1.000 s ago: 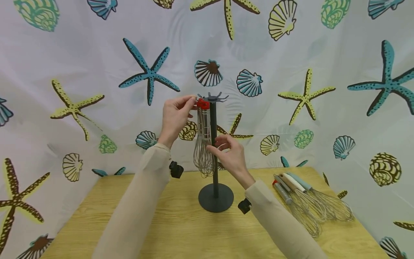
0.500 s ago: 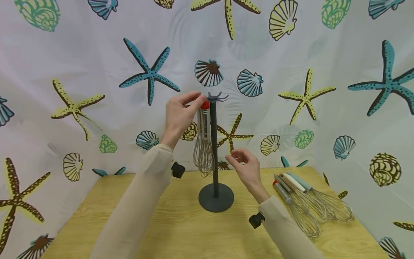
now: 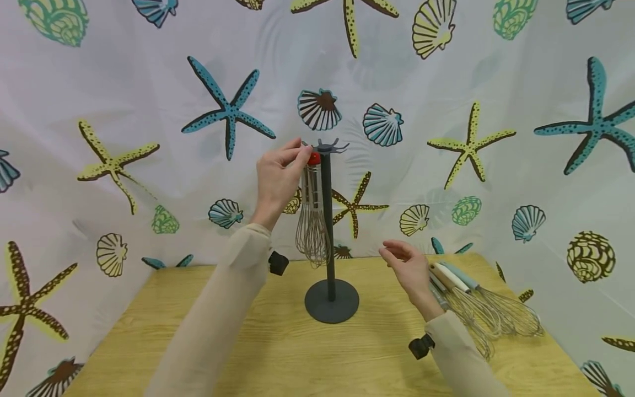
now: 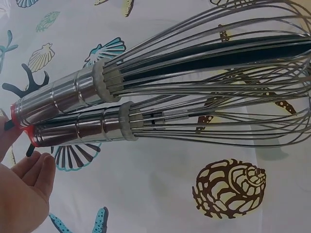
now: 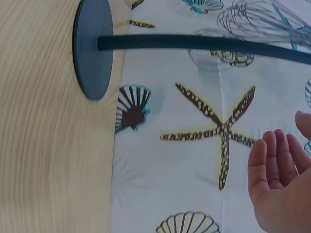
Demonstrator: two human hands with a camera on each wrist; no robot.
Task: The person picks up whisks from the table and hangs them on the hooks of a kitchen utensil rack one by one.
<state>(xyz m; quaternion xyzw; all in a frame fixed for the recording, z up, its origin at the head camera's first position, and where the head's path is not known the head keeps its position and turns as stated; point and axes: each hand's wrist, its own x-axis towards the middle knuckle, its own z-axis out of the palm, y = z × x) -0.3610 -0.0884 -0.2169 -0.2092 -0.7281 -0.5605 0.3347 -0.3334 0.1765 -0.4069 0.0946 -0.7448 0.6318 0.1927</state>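
Observation:
My left hand (image 3: 279, 176) is raised to the hooked top (image 3: 326, 148) of a dark rack. Its thumb and fingers hold the red end of a steel-handled whisk (image 3: 311, 220). In the left wrist view two such whisks show side by side, an upper whisk (image 4: 60, 97) and a lower whisk (image 4: 80, 128), wires pointing away from the hand (image 4: 22, 199). The thumb meets the red ends at the frame's edge. To the right, my right hand (image 3: 410, 273) hovers with relaxed fingers and nothing in it, overlapping the near whisks in the head view.
The rack's round base (image 3: 331, 302) stands on the wooden table (image 3: 278, 353), its post (image 5: 170, 41) rising upright. At the table's right lie several whisks, including one with a light blue handle (image 3: 458, 274) and one with a beige and white handle (image 3: 448, 277). A patterned curtain (image 3: 397, 60) hangs behind.
My right hand has left the hanging whisks and moved right and down, towards the whisks on the table. My left hand has shifted slightly right at the red end.

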